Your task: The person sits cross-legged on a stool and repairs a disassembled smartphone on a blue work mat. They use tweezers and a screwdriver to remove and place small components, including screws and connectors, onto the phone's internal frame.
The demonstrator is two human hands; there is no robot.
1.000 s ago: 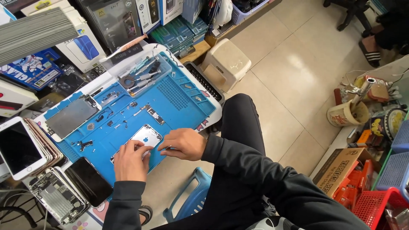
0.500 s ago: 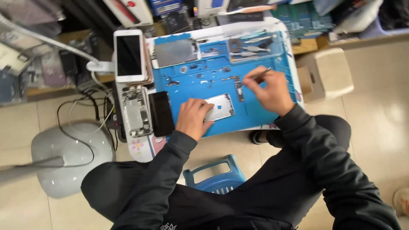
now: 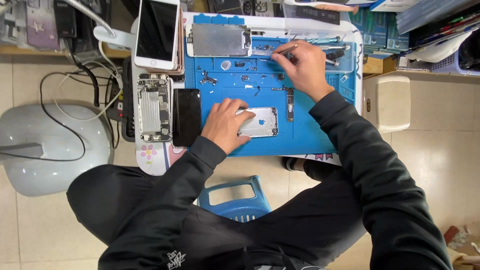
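Silver phone back shell [image 3: 261, 122] lies flat on the blue mat [image 3: 310, 135], back up, long side across me; my left hand [image 3: 225, 125] covers its left end. Thin metal tweezers [image 3: 281, 50] pinched in my right hand [image 3: 302, 67], tips toward small parts near the mat's top edge.

Dark phone screen [image 3: 157, 31], blue-green boxes [image 3: 372, 30]

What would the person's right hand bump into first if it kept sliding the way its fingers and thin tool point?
Probably the small metal parts just ahead of the right hand and its thin tool, then the grey rectangular metal plate on the blue mat; height is unclear.
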